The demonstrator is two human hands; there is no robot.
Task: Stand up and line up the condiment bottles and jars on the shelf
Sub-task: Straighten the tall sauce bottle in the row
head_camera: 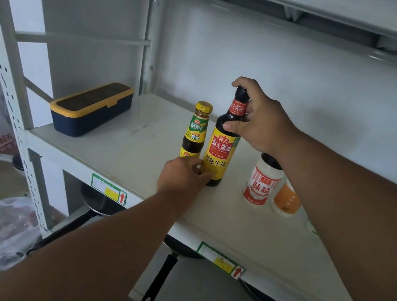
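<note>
Gripping soy sauce bottle (222, 138) neck: right hand (260, 124). Bottle upright on shelf (141, 140), touching smaller sauce bottle (195, 131) leftward. Left hand (182, 176) pinches its base, nearer; long axis vertical.

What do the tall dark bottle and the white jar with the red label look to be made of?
Tall dark bottle: probably glass or clear plastic, glossy, dark liquid showing through; paper-like yellow and red labels. White jar: looks like matte white plastic with a dark cap, though I can't be certain.
</note>
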